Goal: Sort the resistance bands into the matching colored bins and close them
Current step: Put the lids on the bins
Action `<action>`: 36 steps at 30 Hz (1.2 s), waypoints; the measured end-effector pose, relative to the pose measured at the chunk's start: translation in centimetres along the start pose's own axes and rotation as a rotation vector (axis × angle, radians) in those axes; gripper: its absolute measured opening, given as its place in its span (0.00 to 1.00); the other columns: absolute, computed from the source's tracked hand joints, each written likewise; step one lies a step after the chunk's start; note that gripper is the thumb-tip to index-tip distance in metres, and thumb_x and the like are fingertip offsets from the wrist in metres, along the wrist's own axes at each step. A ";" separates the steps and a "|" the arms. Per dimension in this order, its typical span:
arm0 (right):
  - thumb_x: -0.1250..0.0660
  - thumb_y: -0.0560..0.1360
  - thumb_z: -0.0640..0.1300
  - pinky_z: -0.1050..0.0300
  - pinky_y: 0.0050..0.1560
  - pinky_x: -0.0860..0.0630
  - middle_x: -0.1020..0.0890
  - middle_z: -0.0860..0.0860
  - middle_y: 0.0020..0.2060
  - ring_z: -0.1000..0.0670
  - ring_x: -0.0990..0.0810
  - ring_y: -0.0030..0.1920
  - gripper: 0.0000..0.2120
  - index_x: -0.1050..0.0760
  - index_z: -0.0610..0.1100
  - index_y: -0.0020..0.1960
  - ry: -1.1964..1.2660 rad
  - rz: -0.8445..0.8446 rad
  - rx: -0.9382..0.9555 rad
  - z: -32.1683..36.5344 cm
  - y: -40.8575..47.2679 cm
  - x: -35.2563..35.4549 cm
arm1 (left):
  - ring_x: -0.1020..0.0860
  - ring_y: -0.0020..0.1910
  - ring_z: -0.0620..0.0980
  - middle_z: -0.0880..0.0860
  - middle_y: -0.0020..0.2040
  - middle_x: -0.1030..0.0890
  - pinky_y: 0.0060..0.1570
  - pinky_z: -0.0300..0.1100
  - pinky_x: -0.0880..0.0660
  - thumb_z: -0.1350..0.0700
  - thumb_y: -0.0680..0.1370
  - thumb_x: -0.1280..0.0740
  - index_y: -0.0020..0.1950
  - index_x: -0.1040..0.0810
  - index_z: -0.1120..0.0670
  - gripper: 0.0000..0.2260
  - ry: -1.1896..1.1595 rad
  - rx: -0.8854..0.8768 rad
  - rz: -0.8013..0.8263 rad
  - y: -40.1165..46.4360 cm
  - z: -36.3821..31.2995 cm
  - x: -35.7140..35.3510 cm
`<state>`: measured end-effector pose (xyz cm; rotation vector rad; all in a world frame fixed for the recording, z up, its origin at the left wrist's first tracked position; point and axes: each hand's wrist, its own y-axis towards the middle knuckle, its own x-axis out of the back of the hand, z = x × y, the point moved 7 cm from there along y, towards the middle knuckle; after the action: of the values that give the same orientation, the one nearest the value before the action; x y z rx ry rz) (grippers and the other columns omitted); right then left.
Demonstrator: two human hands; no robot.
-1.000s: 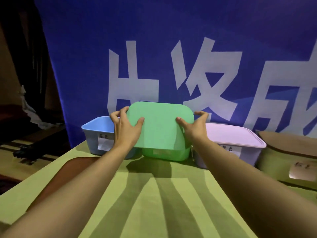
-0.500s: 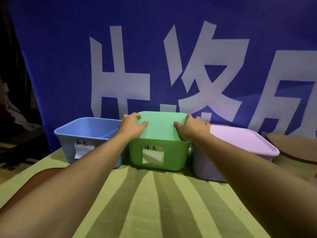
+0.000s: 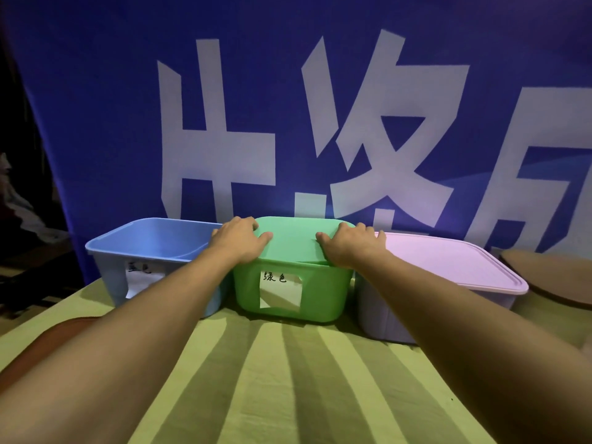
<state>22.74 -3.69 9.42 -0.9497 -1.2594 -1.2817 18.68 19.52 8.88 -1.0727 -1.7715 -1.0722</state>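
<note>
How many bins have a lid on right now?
2: the green bin in the middle, with both hands on its lid, and the pink bin right of it. The blue bin at left is open.

1. A blue banner (image 3: 320, 91) with large pale characters fills the far wall before me.
2. My table (image 3: 288, 379) wears a yellow-green cloth with darker stripes fanning toward me.
3. The far left is dark and cluttered; I cannot make out details.
4. The light is dim.
</note>
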 end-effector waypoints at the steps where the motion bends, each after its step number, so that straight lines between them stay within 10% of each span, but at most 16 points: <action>1: 0.51 0.81 0.70 0.36 0.78 0.45 0.33 0.39 0.75 0.37 0.37 0.77 0.37 0.37 0.44 0.78 -0.006 -0.007 -0.005 0.0 0.0 0.1 | 0.29 0.71 0.59 0.56 0.74 0.28 0.70 0.58 0.32 0.38 0.83 0.40 0.76 0.30 0.51 0.26 -0.015 -0.002 0.009 0.0 0.1 -0.1; 22: 0.53 0.75 0.78 0.30 0.77 0.55 0.36 0.43 0.79 0.37 0.46 0.81 0.46 0.38 0.46 0.80 -0.100 0.087 0.048 0.2 -0.1 -0.2 | 0.30 0.74 0.59 0.57 0.77 0.30 0.71 0.55 0.31 0.37 0.81 0.37 0.76 0.28 0.52 0.28 -0.180 -0.072 0.079 -0.2 -0.2 -0.2; 26: 0.54 0.78 0.74 0.31 0.78 0.61 0.50 0.45 0.83 0.41 0.57 0.83 0.45 0.49 0.44 0.83 -0.060 0.116 0.065 0.7 -0.2 -1.3 | 0.34 0.76 0.60 0.56 0.79 0.34 0.73 0.60 0.35 0.36 0.84 0.45 0.79 0.33 0.48 0.27 -0.006 -0.113 0.111 -0.2 -0.5 -0.6; 32: 0.58 0.81 0.70 0.29 0.75 0.65 0.49 0.47 0.83 0.41 0.57 0.83 0.36 0.49 0.52 0.83 -0.053 0.127 0.141 1.1 -0.2 -1.7 | 0.54 0.84 0.55 0.55 0.85 0.52 0.81 0.54 0.58 0.42 0.87 0.59 0.84 0.50 0.43 0.25 0.135 -0.157 0.254 -0.7 -0.9 -2.2; 36: 0.57 0.82 0.68 0.27 0.75 0.65 0.41 0.46 0.82 0.42 0.47 0.82 0.32 0.43 0.55 0.82 -0.098 0.118 0.208 1.5 0.4 -1.5 | 0.51 0.83 0.53 0.55 0.84 0.48 0.81 0.54 0.55 0.44 0.87 0.58 0.84 0.48 0.44 0.24 0.157 -0.170 0.265 -0.4 -0.9 -2.3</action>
<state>23.16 -1.92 8.16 -0.9303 -1.3628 -1.0020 19.26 17.96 7.02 -1.2501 -1.3902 -1.1220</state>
